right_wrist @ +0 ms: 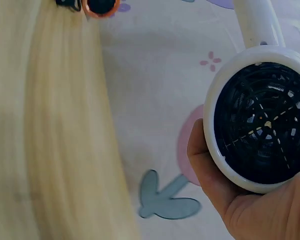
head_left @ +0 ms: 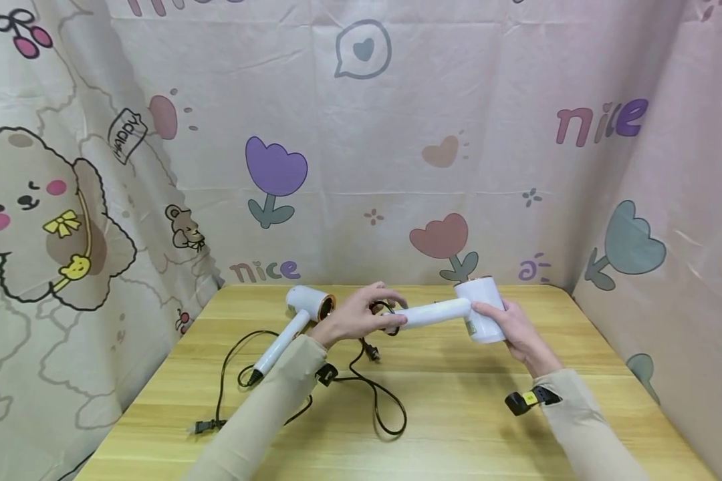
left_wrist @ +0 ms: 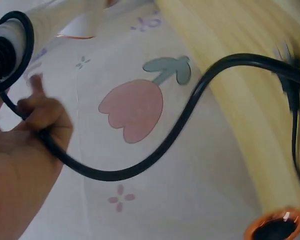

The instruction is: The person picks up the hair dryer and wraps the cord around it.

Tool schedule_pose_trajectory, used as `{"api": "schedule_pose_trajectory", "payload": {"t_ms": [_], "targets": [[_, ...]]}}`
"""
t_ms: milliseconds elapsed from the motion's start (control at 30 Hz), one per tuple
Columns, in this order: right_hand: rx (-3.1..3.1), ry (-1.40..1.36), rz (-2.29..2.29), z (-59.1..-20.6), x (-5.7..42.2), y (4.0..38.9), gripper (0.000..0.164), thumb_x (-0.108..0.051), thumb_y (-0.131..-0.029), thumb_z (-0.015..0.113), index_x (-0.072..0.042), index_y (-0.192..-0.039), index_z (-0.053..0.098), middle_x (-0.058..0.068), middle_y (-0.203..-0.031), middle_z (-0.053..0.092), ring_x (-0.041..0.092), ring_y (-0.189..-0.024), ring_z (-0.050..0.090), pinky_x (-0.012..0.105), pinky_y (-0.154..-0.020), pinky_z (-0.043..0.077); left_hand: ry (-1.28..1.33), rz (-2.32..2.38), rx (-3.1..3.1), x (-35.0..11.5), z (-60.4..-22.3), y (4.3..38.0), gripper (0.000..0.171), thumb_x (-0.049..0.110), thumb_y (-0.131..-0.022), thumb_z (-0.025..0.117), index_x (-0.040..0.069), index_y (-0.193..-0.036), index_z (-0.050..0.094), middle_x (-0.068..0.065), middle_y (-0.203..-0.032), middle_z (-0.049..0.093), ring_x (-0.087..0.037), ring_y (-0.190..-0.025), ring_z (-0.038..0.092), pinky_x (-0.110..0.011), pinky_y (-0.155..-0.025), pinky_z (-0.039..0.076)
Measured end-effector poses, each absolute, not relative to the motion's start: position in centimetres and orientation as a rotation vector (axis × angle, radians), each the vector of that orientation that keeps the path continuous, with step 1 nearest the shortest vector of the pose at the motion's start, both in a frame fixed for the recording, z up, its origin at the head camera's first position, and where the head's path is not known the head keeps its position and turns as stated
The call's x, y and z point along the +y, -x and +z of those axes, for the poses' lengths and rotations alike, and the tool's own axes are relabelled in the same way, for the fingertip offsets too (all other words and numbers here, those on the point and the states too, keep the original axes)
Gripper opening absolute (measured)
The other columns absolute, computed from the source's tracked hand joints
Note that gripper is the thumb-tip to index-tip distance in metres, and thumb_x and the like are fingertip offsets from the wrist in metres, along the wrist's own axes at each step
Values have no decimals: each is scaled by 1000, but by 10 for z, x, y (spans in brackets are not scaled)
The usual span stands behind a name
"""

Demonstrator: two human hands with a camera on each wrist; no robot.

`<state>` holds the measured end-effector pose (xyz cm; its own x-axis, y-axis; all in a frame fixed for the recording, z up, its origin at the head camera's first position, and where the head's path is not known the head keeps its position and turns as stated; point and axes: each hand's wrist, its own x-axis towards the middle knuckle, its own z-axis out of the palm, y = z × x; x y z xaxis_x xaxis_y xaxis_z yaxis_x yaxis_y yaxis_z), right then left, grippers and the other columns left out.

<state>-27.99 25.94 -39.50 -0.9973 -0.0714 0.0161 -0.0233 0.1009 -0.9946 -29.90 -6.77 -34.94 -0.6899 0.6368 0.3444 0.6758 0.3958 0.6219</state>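
Note:
My right hand (head_left: pixel 520 332) grips a white hair dryer (head_left: pixel 480 310) around its barrel, above the right half of the table. In the right wrist view the round black intake grille (right_wrist: pixel 265 122) faces the camera. The handle points left, towards my left hand (head_left: pixel 357 315). At the handle's end, a black power cord (left_wrist: pixel 175 135) makes a loop around the handle. My left fingers curl around this cord, as the left wrist view shows. From there it hangs onto the table, with a plug (head_left: pixel 371 351) lying below the left hand.
A second white hair dryer (head_left: pixel 303 314) with a copper-coloured rim lies on the left of the wooden table (head_left: pixel 457 414). Its black cord (head_left: pixel 222 374) runs forward, near a plug (head_left: pixel 204 426) beside my left sleeve. A printed cloth (head_left: pixel 361 167) encloses the back and sides.

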Motion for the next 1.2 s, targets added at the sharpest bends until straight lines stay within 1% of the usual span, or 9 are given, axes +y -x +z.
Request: {"api": "schedule_pose_trajectory", "payload": {"t_ms": [200,400,533,667,800,900,967,1033,1200], "targets": [[2064,-71,-2212,-406,255,283,58,-36,-97,57,-2,-138,34,-4,-90,65,13,-80,66,31,-70,59,1015,-1621,-2526,-67,-367,296,47,41,-91,68,35,-136,56,-6,-111,63,-10,-82,55,-25,-66,50],[2117,-32,-2173,-407,255,282,57,-37,-97,56,0,-136,36,-3,-91,64,13,-81,65,31,-71,58,1027,-1322,-2541,-62,-380,292,53,55,-97,47,45,-148,34,-5,-93,63,-13,-69,54,-29,-62,49],[2138,-18,-2189,-406,254,281,51,-35,-97,57,-1,-132,41,-4,-90,65,13,-80,65,31,-69,58,1049,-1247,-2558,-63,-383,293,51,58,-99,37,43,-148,36,-5,-86,62,-14,-71,54,-30,-64,47],[2172,-72,-2218,-405,251,278,54,-35,-96,60,-2,-134,40,-4,-90,64,13,-79,65,31,-69,58,1055,-1478,-2654,-65,-385,296,53,66,-99,25,44,-146,38,-3,-77,52,-11,-62,44,-23,-55,38],[2193,-101,-2244,-402,245,275,62,-36,-95,62,-2,-140,35,-5,-92,62,12,-81,65,30,-69,58,1045,-1795,-2684,-63,-388,296,66,72,-96,18,21,-115,56,2,-63,36,-9,-50,27,-21,-45,25],[2205,-129,-2273,-399,240,274,66,-35,-95,62,-1,-143,33,-5,-92,62,10,-80,64,29,-69,58,1016,-1811,-2664,-59,-390,296,69,70,-97,15,11,-76,44,6,-55,29,-8,-45,22,-21,-42,20],[2236,-167,-2289,-398,239,273,67,-35,-95,63,0,-143,32,-5,-92,60,9,-79,64,28,-69,58,982,-1688,-2659,-56,-390,296,72,67,-99,12,9,-66,39,6,-52,29,-8,-44,23,-21,-41,20],[2284,-216,-2304,-397,238,273,68,-36,-94,65,0,-143,34,-5,-94,59,8,-79,63,27,-69,57,915,-1553,-2645,-54,-392,295,73,61,-102,11,8,-66,44,5,-52,31,-10,-44,25,-22,-42,22],[2423,-280,-2323,-395,236,275,70,-37,-92,68,0,-143,37,0,-106,56,6,-83,60,24,-72,55,806,-1299,-2624,-49,-395,292,61,51,-106,21,4,-93,58,3,-61,36,-11,-51,30,-24,-47,30]]}}
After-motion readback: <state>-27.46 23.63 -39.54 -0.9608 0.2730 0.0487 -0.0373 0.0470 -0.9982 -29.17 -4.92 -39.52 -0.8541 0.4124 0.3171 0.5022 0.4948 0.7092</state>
